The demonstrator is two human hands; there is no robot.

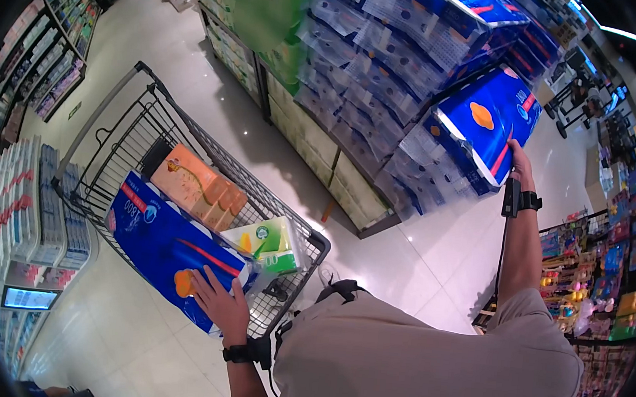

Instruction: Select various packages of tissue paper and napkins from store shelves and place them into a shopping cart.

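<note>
Overhead, right hand (519, 163) raised, arm stretched full, fingers closed on edge of large blue plastic-wrapped tissue pack (486, 127), tilted at outer edge of stacked shelf display (376, 74). Lower down, left hand (218, 301) flat, fingers spread wide on second blue pack (157, 240) in black wire shopping cart (117, 133), beside orange pack (197, 183) and green box (268, 240). Open pale floor (436, 248) between cart rim and shelf base.
</note>
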